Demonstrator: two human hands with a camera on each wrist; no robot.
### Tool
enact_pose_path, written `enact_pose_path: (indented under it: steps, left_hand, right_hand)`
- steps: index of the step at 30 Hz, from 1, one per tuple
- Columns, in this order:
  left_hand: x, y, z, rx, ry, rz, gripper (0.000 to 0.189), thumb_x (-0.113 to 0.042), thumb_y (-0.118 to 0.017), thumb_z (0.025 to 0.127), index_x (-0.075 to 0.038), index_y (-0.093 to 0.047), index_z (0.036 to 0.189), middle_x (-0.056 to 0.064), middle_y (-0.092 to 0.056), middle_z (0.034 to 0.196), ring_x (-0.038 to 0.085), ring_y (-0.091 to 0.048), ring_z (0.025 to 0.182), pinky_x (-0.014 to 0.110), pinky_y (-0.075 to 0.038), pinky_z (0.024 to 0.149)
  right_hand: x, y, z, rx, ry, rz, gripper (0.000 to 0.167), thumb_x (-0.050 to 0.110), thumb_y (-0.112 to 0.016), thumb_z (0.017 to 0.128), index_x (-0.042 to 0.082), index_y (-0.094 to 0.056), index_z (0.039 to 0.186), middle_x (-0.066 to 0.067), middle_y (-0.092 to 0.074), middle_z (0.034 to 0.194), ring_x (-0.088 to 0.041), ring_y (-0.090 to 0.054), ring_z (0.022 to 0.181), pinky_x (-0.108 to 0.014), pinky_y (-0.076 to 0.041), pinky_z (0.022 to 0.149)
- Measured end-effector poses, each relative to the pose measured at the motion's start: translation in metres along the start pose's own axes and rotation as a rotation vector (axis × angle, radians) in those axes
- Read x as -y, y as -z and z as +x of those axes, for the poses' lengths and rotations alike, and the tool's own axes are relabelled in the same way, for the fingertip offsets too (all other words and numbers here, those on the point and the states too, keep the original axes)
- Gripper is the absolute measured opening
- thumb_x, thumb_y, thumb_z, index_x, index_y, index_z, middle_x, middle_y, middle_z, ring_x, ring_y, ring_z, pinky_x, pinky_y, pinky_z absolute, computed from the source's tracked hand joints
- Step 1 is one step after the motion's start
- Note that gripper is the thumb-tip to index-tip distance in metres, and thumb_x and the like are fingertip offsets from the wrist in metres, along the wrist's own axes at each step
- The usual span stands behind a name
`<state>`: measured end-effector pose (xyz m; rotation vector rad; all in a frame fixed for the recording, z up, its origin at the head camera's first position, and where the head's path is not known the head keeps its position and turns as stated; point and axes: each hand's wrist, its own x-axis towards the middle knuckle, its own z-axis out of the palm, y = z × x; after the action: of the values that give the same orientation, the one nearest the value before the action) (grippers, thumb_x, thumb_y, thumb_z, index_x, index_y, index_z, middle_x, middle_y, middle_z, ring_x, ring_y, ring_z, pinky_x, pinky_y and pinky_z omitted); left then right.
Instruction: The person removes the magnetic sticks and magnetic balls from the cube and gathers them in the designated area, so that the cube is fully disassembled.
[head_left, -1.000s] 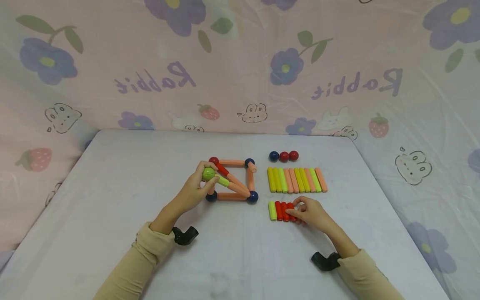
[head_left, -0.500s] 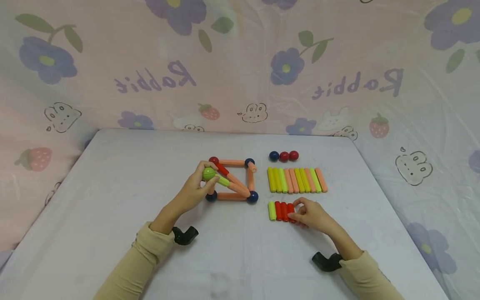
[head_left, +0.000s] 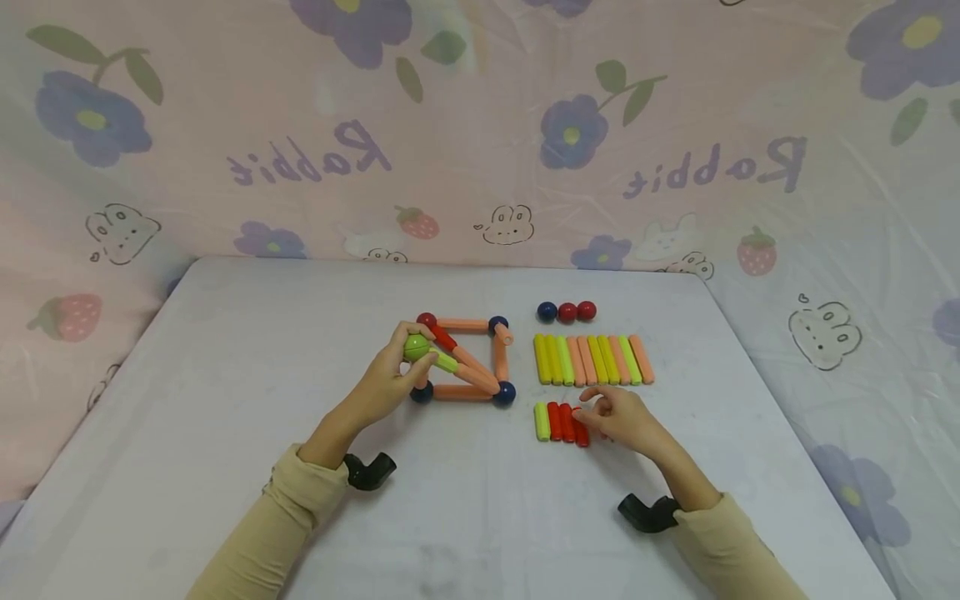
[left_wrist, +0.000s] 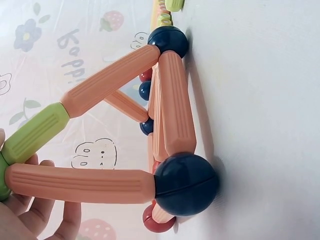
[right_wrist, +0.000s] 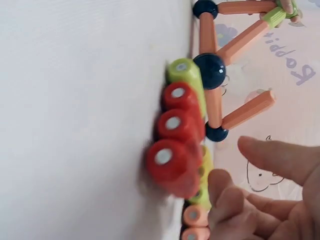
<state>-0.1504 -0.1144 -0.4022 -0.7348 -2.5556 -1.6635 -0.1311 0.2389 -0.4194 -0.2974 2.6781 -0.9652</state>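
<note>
My left hand (head_left: 386, 375) grips a green ball (head_left: 417, 347) at the raised corner of a frame of magnetic rods and balls. From that ball, a peach rod (left_wrist: 82, 184) and a short lime rod (left_wrist: 37, 131) joined to another peach rod run down to two blue balls (left_wrist: 186, 184). A short red rod (head_left: 444, 337) and a peach rod cross the base diagonally. My right hand (head_left: 621, 419) hovers beside a row of short rods, one lime (head_left: 542, 422) and three red (right_wrist: 172, 122). Its fingers are loosely bent, holding nothing; the nearest red rod (right_wrist: 172, 165) lies slightly askew.
Behind the short rods lies a row of longer yellow, lime and peach rods (head_left: 592, 360). Farther back sit one blue ball (head_left: 547, 312) and two red balls (head_left: 577, 312). A peach rod (right_wrist: 250, 109) sticks up from the frame's far right corner with its upper end free.
My right hand has released the end red rod and lifted slightly off it. That rod now lies tilted beside the others. The left hand and the frame stay put.
</note>
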Motion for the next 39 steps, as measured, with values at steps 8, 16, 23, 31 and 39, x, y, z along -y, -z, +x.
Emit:
enact_pose_path:
  steps: [8,16,23,31,39]
  left_hand:
    - [0.003,-0.001,-0.001,0.007,0.024,-0.013,0.028,-0.014,-0.05,0.1,-0.001,-0.039,0.123,0.02,-0.056,0.082,0.024,-0.054,0.074,0.023,-0.049,0.065]
    - [0.002,-0.002,-0.002,0.024,0.025,-0.011,0.026,-0.015,-0.049,0.1,-0.004,-0.04,0.122,0.023,-0.057,0.084,0.03,-0.055,0.077,0.022,-0.048,0.067]
    - [0.002,0.0,0.0,0.012,0.026,-0.006,0.029,-0.014,-0.05,0.1,0.0,-0.039,0.123,0.022,-0.056,0.083,0.031,-0.056,0.075,0.023,-0.05,0.065]
    - [0.003,0.001,0.0,-0.005,0.012,0.003,0.027,-0.013,-0.05,0.1,0.0,-0.039,0.122,0.021,-0.056,0.082,0.027,-0.054,0.073,0.022,-0.048,0.064]
    - [0.002,-0.002,-0.001,-0.007,0.005,-0.007,0.025,-0.012,-0.05,0.1,-0.001,-0.039,0.12,0.02,-0.055,0.082,0.024,-0.053,0.074,0.02,-0.048,0.063]
  right_hand:
    - [0.03,-0.003,0.033,-0.057,0.098,0.051,0.031,0.018,-0.068,0.089,-0.003,-0.06,0.11,-0.012,-0.065,0.082,-0.013,-0.056,0.07,-0.017,-0.047,0.059]
    - [0.065,-0.006,0.07,-0.08,0.144,-0.019,0.037,0.016,-0.072,0.086,-0.004,-0.06,0.114,-0.015,-0.067,0.094,-0.023,-0.061,0.086,-0.026,-0.052,0.076]
    - [0.072,-0.01,0.101,-0.036,0.099,-0.071,0.049,0.016,-0.069,0.087,0.003,-0.053,0.131,-0.02,-0.058,0.131,-0.035,-0.054,0.121,-0.048,-0.048,0.103]
    - [0.073,-0.022,0.121,-0.04,0.19,-0.09,0.046,0.002,-0.056,0.086,0.004,-0.057,0.132,-0.021,-0.054,0.139,-0.039,-0.049,0.131,-0.051,-0.041,0.11]
    - [0.073,-0.026,0.122,-0.064,0.218,-0.064,0.042,-0.003,-0.051,0.089,-0.003,-0.054,0.131,-0.024,-0.056,0.135,-0.039,-0.049,0.131,-0.05,-0.039,0.112]
